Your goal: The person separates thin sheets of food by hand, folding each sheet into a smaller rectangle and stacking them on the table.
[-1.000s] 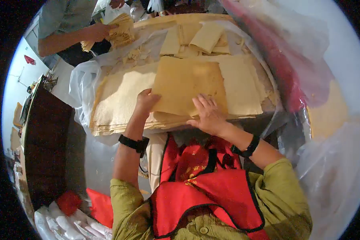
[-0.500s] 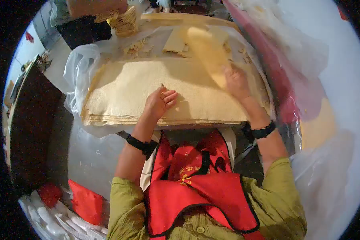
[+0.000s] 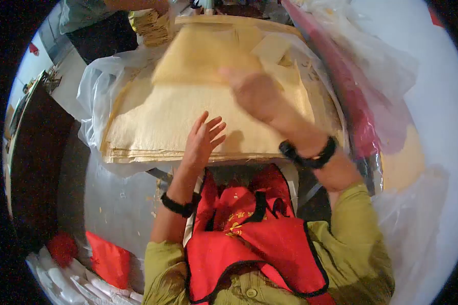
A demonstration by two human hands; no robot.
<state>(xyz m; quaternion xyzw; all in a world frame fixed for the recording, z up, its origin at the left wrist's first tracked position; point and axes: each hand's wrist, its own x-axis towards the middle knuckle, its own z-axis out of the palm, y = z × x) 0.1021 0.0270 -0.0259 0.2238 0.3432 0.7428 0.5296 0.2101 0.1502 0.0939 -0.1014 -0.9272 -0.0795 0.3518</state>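
A thick stack of large cream-yellow sheets (image 3: 152,114) lies in front of me, its layered edge facing my body. My right hand (image 3: 252,96) is closed on the edge of a yellowish sheet (image 3: 203,53), which is smeared by motion over the far left part of the stack. Above the near middle of the stack, my left hand (image 3: 204,138) holds nothing, with its fingers spread. Smaller pale pieces (image 3: 272,47) lie behind the stack, toward the right.
Clear plastic film (image 3: 94,94) bunches at the stack's left side. A bundle of folded yellowish sheets (image 3: 151,28) stands at the far left, near a black container (image 3: 104,38). Along the right runs a pink, plastic-wrapped surface (image 3: 359,117). Red cloth (image 3: 108,259) lies at lower left.
My right hand has swung left with the sheet, from the right side toward the middle. The sheet now spreads over the stack's far left. My left hand's fingers have spread upward.
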